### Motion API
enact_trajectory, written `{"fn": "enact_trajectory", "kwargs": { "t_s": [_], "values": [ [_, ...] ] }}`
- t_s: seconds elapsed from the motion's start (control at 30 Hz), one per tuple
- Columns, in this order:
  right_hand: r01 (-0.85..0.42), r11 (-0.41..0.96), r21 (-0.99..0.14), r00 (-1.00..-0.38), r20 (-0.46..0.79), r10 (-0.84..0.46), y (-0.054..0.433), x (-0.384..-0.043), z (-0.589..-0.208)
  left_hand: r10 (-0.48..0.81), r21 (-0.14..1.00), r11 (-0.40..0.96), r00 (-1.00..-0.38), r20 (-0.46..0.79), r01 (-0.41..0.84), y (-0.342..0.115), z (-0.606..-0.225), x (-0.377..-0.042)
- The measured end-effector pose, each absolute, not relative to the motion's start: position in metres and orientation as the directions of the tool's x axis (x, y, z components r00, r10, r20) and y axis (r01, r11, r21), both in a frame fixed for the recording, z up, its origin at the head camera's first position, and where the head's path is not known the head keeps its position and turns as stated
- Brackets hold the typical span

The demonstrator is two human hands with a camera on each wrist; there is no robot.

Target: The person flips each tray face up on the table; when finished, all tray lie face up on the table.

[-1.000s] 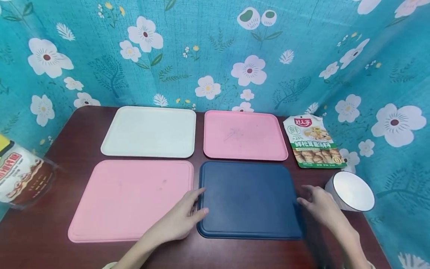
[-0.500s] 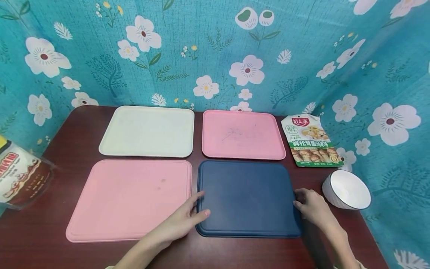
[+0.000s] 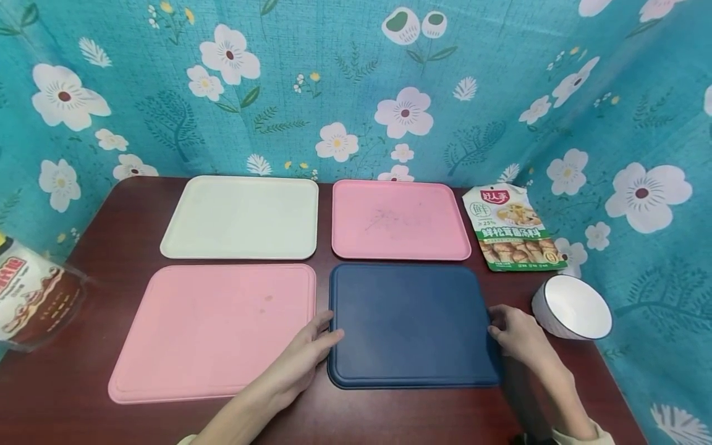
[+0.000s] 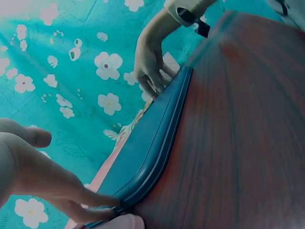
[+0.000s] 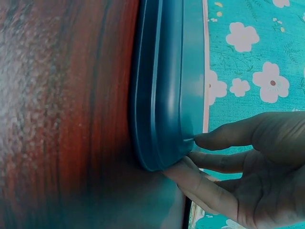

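Note:
A navy blue tray (image 3: pixel 411 327) with a stepped, double-looking rim lies on the dark wood table between both hands. At its left edge is my left hand (image 3: pixel 303 352), with fairly straight fingers touching the rim; in the left wrist view the thumb (image 4: pixel 40 137) stands raised off it. My right hand (image 3: pixel 518 334) pinches the tray's right edge. Seen from the right wrist, the thumb tip (image 5: pixel 200 140) meets the top of the rim while the other fingers (image 5: pixel 205 186) bend against its side and underside.
A large pink tray (image 3: pixel 222 327) lies to the left. Behind are a white tray (image 3: pixel 241 216) and a smaller pink tray (image 3: pixel 400 219). A mushroom-pictured food pouch (image 3: pixel 514 228) and a white bowl (image 3: pixel 575 307) stand right. A brown-and-white bag (image 3: pixel 36 293) is far left.
The right hand has come in from just beside the navy tray to its right edge and now pinches it. The left hand has shifted slightly, staying at the left rim.

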State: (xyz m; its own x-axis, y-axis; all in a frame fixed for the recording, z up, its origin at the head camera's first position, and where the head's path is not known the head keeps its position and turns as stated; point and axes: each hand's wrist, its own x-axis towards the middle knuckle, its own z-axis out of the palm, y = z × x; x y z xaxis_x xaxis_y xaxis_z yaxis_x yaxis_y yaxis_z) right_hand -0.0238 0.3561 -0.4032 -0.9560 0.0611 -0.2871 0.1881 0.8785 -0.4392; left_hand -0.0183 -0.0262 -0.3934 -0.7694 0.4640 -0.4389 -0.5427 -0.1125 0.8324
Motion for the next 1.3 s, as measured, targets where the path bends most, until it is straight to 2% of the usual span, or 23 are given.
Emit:
{"fn": "enact_trajectory", "kwargs": {
  "t_s": [0.17, 0.43, 0.6, 0.83, 1.0, 1.17, 1.3],
  "values": [
    [0.159, 0.896, -0.414, -0.962, -0.268, 0.047, 0.355, -0.023, -0.403, 0.423, 0.812, -0.141, -0.776, -0.467, -0.566, -0.021, -0.391, -0.02],
    [0.191, 0.844, -0.501, -0.954, -0.297, 0.04, 0.362, -0.023, -0.404, 0.426, 0.807, -0.188, -0.787, -0.446, -0.559, -0.019, -0.388, -0.018],
    [0.188, 0.838, -0.512, -0.953, -0.303, 0.029, 0.364, -0.023, -0.404, 0.427, 0.788, -0.238, -0.79, -0.44, -0.568, -0.024, -0.387, -0.019],
    [0.165, 0.851, -0.498, -0.957, -0.289, 0.016, 0.365, -0.023, -0.403, 0.355, 0.757, -0.239, -0.78, -0.515, -0.609, -0.033, -0.387, -0.025],
    [0.194, 0.824, -0.532, -0.951, -0.31, 0.024, 0.367, -0.024, -0.403, 0.357, 0.729, -0.262, -0.766, -0.535, -0.632, -0.036, -0.384, -0.028],
    [0.248, 0.785, -0.567, -0.94, -0.336, 0.055, 0.368, -0.026, -0.403, 0.402, 0.731, -0.291, -0.772, -0.492, -0.617, -0.038, -0.379, -0.03],
    [0.303, 0.74, -0.6, -0.928, -0.362, 0.087, 0.368, -0.026, -0.406, 0.405, 0.771, -0.298, -0.806, -0.432, -0.563, -0.038, -0.377, -0.031]
  ]
}}
